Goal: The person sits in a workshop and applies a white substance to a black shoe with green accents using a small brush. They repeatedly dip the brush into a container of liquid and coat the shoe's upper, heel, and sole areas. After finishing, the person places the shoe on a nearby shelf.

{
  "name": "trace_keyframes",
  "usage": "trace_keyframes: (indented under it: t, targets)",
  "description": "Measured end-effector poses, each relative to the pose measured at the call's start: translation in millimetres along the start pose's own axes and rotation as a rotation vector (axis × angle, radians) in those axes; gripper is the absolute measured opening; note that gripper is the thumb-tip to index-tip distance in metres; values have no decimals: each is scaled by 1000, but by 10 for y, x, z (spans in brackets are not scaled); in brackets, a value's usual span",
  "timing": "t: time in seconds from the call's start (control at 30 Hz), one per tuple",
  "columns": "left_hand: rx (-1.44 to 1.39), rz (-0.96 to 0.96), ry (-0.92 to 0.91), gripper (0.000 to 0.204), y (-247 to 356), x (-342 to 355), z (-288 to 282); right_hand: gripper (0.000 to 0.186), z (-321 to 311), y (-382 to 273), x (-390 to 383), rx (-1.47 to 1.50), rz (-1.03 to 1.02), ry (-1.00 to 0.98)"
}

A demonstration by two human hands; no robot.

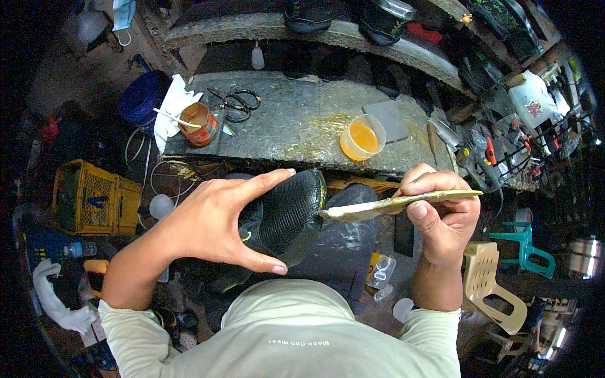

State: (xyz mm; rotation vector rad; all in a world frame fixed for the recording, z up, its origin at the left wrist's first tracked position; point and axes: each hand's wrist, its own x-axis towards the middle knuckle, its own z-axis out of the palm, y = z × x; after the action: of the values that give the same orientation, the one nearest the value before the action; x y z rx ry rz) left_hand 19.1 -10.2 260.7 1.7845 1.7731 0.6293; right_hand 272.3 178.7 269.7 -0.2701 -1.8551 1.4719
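A black mesh-textured shoe with a thin yellow-green line along its edge is held over my lap, toe to the right. My left hand wraps round it from the left, thumb and fingers spread on either side. Between the thumb and fingers of my right hand is a flat, stained brush, its handle pointing right. The brush's narrow dark tip meets the edge of the shoe's toe or comes very close to it; I cannot tell which. The shoe's underside is hidden.
Ahead, a worn bench carries an orange can with a white stick, black scissors, a cup of orange liquid and a grey sheet. Tools crowd the right end. A yellow crate stands left; a beige chair stands right.
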Motion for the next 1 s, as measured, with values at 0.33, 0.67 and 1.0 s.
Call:
trace_keyframes:
  t: [0.33,0.67,1.0]
  targets:
    - [31,-4,-21,117,134,-72,-46,20,6,-57,31,-182,-170,-33]
    - [74,-26,-50,116,164,-106,-70,19,34,-156,14,-289,-264,-107]
    - [33,-7,-47,116,125,-112,-84,21,96,-245,27,-380,-312,-180]
